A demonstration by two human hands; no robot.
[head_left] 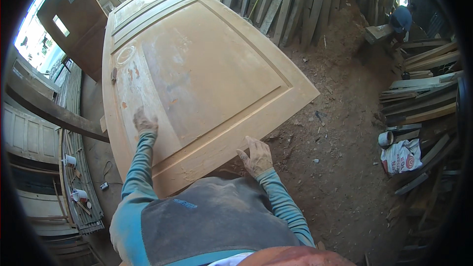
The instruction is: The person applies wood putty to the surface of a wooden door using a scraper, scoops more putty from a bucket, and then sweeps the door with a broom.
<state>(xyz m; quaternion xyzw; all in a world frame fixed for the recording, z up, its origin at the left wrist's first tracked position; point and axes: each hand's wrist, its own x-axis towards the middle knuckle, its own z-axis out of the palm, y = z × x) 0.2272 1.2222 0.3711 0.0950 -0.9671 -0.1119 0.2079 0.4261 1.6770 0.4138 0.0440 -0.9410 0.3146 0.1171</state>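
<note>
A large pale wooden door (217, 69) with raised mouldings lies flat in front of me, dusty, with orange patches on its left side. My left hand (146, 122) is on the left part of the door, smeared by motion; whether anything is under its fingers is not visible. My right hand (257, 156) rests at the door's near edge with its fingers stretched out and apart, holding nothing. Beyond my left hand, a small brown block (114, 75) lies near the door's left edge. A round ring (126, 55) shows close by it.
Wooden planks (286, 5) lean along the back. At the right lie stacked boards (428, 56), a white sack (401, 156) and a roll (386, 139). A person (400, 19) bends at the far right. A brown door panel (74, 24) stands at the left, near white buckets (79, 195).
</note>
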